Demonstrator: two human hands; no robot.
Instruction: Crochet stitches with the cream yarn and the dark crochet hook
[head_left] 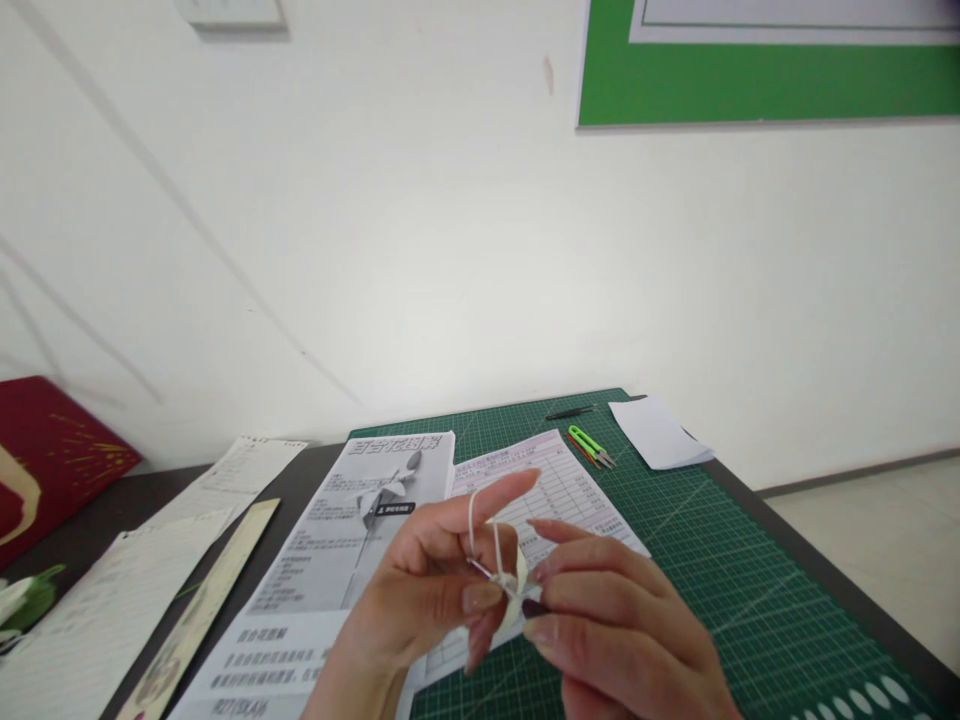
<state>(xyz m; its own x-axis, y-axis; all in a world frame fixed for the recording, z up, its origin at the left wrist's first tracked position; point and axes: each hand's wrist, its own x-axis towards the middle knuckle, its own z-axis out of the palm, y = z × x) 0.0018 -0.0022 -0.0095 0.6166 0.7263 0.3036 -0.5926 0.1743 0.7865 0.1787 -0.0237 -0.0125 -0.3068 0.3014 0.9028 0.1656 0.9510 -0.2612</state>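
Note:
My left hand [442, 560] pinches a small piece of white crochet work [511, 590] between thumb and fingers. White yarn [472, 525] loops over its raised index finger and runs down to the piece. In my right hand [615, 610] is a crochet hook [534, 607] with a dark handle, held between thumb and fingers. The hook's thin metal shaft passes through the work, and its tip points left beside my left fingers. Both hands are close together above the printed sheets. My right palm and the rest of the handle are hidden.
A green cutting mat [720, 560] covers the table's right part. On it lie green thread snips [589, 443], a dark pen-like tool [571, 412] and white paper [660, 432]. Printed sheets [300, 560], a ruler-like strip [202, 610] and a red item [60, 460] are leftward. A wall stands behind.

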